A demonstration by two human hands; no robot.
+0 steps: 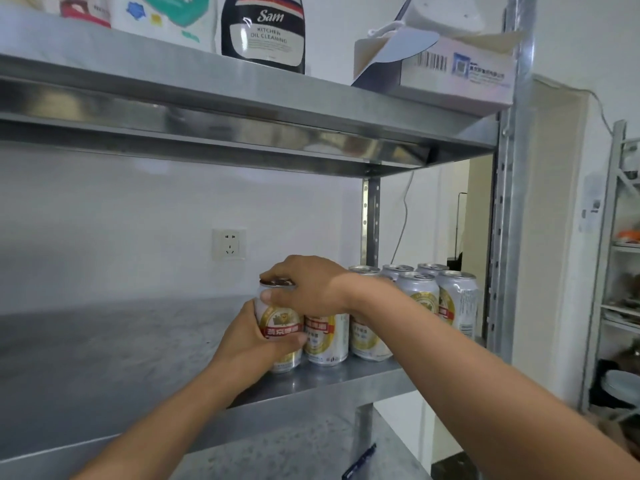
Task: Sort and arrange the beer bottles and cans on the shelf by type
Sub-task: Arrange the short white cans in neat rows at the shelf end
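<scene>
Several silver beer cans with gold and red labels stand grouped at the right end of the steel shelf. The leftmost can stands at the group's left edge, touching its neighbour. My left hand wraps round that can's lower body from the left. My right hand comes over from the right, its fingers curled over the can's top rim and thumb on its upper side. More cans stand behind and to the right, partly hidden by my right forearm.
The shelf above carries a black kitchen cleaner pouch, other packs and an open white box. A wall socket is behind. A steel upright bounds the right end. A blue pen lies on the lower shelf.
</scene>
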